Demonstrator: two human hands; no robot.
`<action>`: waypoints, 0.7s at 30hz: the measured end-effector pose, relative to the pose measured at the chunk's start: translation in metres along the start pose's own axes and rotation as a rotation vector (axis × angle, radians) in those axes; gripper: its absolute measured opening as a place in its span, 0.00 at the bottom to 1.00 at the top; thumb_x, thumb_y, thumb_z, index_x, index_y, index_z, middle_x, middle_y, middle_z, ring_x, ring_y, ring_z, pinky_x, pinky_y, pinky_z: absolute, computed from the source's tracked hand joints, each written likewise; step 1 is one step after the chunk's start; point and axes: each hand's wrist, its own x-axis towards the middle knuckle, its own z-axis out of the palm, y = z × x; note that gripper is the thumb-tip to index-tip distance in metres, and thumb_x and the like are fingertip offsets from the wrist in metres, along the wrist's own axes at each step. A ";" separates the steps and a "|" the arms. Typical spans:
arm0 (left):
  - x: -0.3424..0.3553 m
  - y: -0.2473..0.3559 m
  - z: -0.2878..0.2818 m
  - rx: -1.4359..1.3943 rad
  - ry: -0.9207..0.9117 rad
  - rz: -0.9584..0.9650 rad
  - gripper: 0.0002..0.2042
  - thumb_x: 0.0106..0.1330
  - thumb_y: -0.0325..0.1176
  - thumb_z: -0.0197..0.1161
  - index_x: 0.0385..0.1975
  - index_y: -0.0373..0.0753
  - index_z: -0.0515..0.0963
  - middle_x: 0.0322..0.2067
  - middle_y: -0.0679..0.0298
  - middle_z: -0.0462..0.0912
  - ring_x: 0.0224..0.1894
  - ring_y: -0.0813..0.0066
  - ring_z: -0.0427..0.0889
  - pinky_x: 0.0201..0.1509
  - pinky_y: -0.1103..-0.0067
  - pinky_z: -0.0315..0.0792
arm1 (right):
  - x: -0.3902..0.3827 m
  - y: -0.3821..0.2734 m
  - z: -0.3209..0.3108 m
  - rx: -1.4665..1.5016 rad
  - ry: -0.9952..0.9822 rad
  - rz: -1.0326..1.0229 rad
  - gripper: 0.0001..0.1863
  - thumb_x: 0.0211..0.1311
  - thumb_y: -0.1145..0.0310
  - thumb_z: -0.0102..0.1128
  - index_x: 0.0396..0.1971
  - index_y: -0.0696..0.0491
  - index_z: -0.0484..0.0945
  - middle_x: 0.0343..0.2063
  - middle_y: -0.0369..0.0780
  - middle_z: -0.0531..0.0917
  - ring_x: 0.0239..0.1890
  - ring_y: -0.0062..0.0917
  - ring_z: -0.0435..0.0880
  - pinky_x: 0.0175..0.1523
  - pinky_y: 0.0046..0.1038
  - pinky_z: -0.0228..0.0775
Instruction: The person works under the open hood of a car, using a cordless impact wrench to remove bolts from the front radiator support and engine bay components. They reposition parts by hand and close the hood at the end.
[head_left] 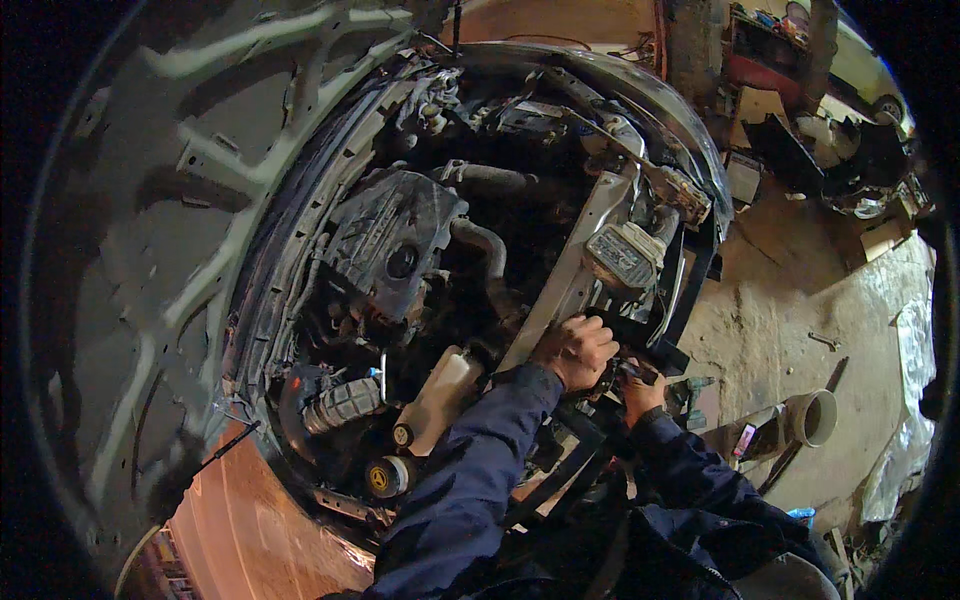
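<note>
Part (637, 373), small and dark, clamped in right hand (643, 398); left hand (577, 354) fisted beside grey crossbar (567, 272).

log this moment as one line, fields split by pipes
left hand: curled beside silver crossbar, hold unclear | right hand: at dark part, hold unclear | nearby: white reservoir, engine cover | hood: raised

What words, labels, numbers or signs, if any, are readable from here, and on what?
None reads clearly.
Dark round cap: a yellow sign, too small to make out.
Smaller cap on the pale reservoir: marking too small.
Dark engine cover: any lettering too blurred.
Small lit screen at right: too small.
</note>
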 end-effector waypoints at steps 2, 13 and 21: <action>0.000 -0.001 0.003 0.010 0.034 0.020 0.05 0.59 0.31 0.66 0.33 0.43 0.83 0.31 0.64 0.78 0.41 0.60 0.80 0.44 0.64 0.77 | -0.005 -0.007 0.001 0.235 0.001 0.107 0.16 0.73 0.77 0.66 0.58 0.59 0.79 0.51 0.41 0.86 0.47 0.27 0.86 0.51 0.32 0.83; -0.003 0.000 0.012 0.007 0.078 0.002 0.03 0.61 0.33 0.64 0.31 0.43 0.82 0.29 0.64 0.76 0.39 0.62 0.79 0.42 0.64 0.76 | -0.005 -0.008 0.006 0.014 0.111 -0.084 0.19 0.73 0.71 0.70 0.58 0.61 0.79 0.47 0.43 0.86 0.41 0.25 0.86 0.43 0.32 0.82; -0.003 -0.001 0.011 0.018 0.073 0.013 0.03 0.61 0.34 0.64 0.28 0.43 0.81 0.29 0.64 0.75 0.39 0.62 0.79 0.41 0.64 0.76 | -0.004 -0.002 -0.004 0.012 0.091 -0.046 0.23 0.72 0.64 0.74 0.59 0.61 0.79 0.44 0.42 0.88 0.40 0.26 0.86 0.43 0.33 0.82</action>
